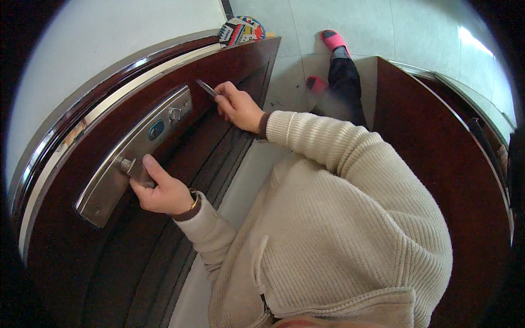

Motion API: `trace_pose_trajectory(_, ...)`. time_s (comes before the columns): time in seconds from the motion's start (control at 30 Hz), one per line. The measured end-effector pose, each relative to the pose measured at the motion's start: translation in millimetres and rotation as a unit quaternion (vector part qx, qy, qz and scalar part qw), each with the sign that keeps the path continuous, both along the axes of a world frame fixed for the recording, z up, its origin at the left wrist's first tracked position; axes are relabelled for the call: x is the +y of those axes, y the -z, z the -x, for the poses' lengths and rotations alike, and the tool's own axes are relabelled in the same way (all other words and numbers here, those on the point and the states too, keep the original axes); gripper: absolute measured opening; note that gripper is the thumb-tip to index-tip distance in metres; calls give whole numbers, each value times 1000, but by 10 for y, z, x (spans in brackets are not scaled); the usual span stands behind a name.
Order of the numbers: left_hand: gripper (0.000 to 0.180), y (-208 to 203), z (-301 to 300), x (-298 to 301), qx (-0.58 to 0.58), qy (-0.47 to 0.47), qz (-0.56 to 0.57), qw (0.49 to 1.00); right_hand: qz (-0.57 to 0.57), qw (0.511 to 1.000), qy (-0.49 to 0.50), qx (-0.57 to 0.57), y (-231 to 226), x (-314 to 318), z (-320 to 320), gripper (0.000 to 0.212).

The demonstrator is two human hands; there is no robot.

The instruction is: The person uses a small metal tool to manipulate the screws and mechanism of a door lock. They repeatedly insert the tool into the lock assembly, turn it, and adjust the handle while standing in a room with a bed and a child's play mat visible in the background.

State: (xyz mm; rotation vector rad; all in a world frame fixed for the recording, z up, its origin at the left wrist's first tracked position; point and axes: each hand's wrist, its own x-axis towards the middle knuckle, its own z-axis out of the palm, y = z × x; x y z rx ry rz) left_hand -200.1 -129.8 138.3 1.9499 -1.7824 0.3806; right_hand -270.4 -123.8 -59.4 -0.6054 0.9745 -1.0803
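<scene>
A dark reddish-brown door [240, 60] carries a long metal lock plate [104, 188], slanting across the left side. My left hand [167, 194] is closed around the metal door handle [143, 174] near the plate's lower end, thumb on top. Farther up the door, beyond the plate's upper end, my right hand [238, 106] pinches a thin silver metal piece [206, 88]. Its far tip is at or close to the door face; I cannot tell whether it touches. Between the hands, the plate bears a dark oval lock cylinder [157, 129] and a small turn knob [175, 113].
A brown door frame [60, 128] and white wall [126, 38] lie beyond the door's edge. A round, colourful patterned object [242, 30] is at the door's far corner. Another dark brown panel [432, 164] stands at my right. Pink shoes [334, 41] rest on pale tiles [366, 22].
</scene>
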Motion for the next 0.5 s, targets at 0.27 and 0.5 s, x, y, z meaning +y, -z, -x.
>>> trace_pose_trajectory(0.27,30,-43,-12,4,30,-9,1,1000,105,985,58,126,-148,-28,-110,24)
trace_pose_trajectory(0.5,34,-45,-87,-9,12,-5,-10,1000,75,991,17,105,-269,-1,-195,20)
